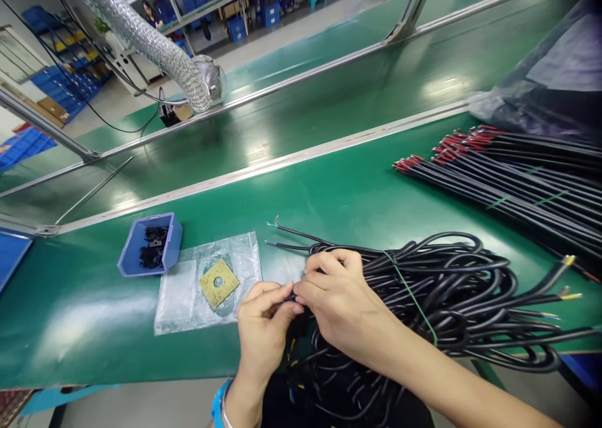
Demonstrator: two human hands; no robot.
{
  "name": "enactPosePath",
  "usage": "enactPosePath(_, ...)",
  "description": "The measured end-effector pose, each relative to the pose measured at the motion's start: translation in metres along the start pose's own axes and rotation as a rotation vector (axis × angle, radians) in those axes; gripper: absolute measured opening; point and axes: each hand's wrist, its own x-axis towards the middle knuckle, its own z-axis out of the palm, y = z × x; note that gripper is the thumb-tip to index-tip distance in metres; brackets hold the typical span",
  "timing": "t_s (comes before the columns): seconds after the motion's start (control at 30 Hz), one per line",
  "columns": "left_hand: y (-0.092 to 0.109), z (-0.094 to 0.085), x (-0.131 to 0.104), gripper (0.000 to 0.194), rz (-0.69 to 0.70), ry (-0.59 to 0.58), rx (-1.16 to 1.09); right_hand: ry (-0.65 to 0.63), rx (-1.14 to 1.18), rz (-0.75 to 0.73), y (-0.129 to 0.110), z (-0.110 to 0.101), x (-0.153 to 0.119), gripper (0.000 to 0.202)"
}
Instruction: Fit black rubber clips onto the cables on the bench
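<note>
My left hand (266, 321) and my right hand (341, 296) meet at the near side of the bench, fingertips almost touching. Both pinch a small black piece (290, 297), mostly hidden by the fingers; whether it is a cable end or a separate part I cannot tell. Under and beside my right hand lies a big bundle of black cables (451, 277), looped and bound with a green tie (414, 293). Some of its ends show coloured inner wires. Left of my hands, a yellow square plate (219, 283) with a round hole rests on a clear plastic bag (176, 302).
A blue bin (175, 243) with small black parts (154, 246) stands at left. Straight black cables with red ends (508, 171) lie at right, near a plastic-wrapped stack (555, 83). A metal rail (263, 171) crosses the green bench; a silver flexible duct (155, 42) hangs behind.
</note>
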Motion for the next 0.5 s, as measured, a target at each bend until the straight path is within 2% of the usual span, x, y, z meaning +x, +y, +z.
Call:
enactPosePath(0.23, -0.0010, -0.0025, -0.0001, 0.021, -0.009, 0.048, 0.031, 0.013, -0.045, 0.089, 0.0006, -0.0035, -0.0033, 0.024)
enactPosePath(0.5, 0.0016, 0.0003, 0.0041, 0.020, 0.027, -0.024, 0.115, -0.001, -0.021, 0.065, 0.0010, -0.0017, -0.0008, 0.024)
